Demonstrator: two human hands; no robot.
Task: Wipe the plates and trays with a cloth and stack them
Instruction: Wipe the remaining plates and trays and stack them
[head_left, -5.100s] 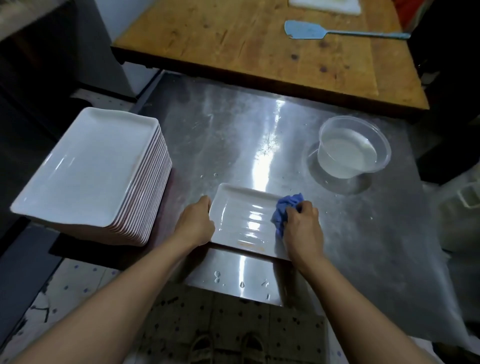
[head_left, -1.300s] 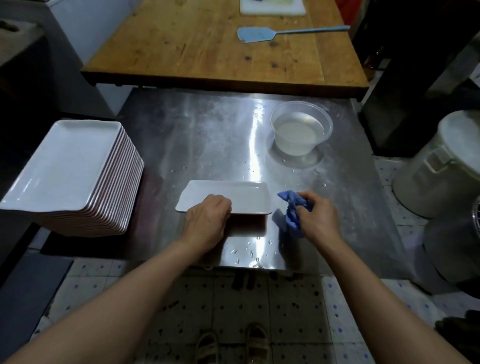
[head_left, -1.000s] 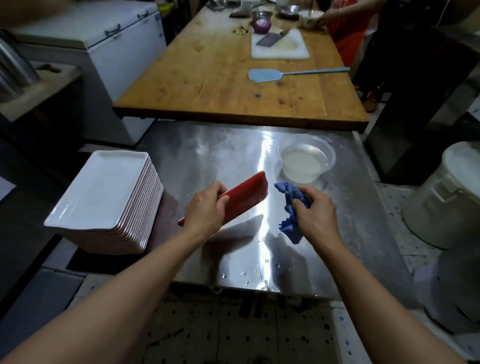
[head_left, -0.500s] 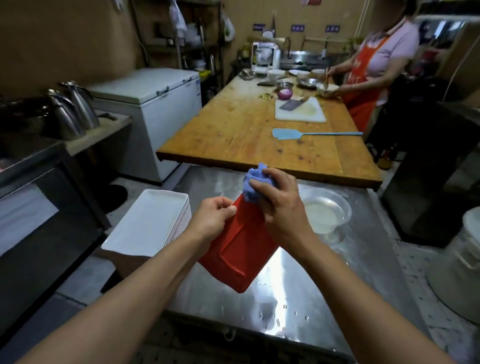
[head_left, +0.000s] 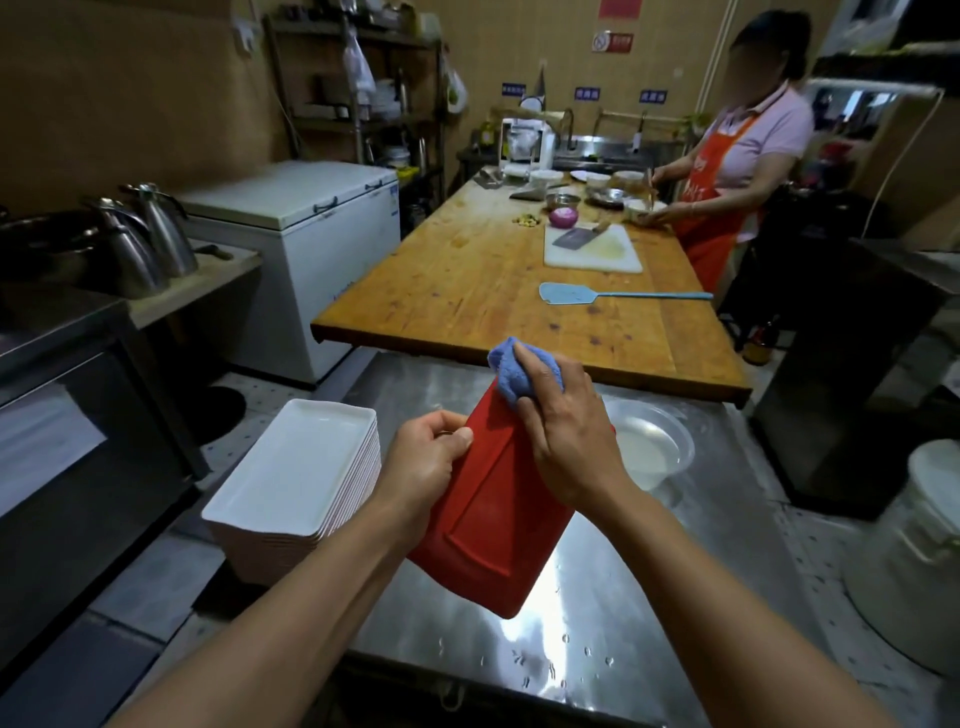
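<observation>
I hold a rectangular tray (head_left: 493, 540) up over the steel table (head_left: 649, 597), its red underside facing me. My left hand (head_left: 428, 467) grips the tray's left edge, thumb on the red back. My right hand (head_left: 563, 431) holds a bunched blue cloth (head_left: 511, 371) pressed against the tray's upper end. To the left, a tall stack of white rectangular trays (head_left: 301, 473) stands at the table's left side.
A clear plastic bowl of water (head_left: 652, 449) sits on the steel table behind the tray. Beyond lies a wooden table (head_left: 467, 291) with a blue spatula (head_left: 571, 294) and cutting board; a person in a red apron (head_left: 727, 171) works there. A white bucket (head_left: 914, 561) stands right.
The tray was lifted off the steel table and turned so its red underside faces me. The cloth hand moved from beside the tray onto its upper end. My view has tilted upward.
</observation>
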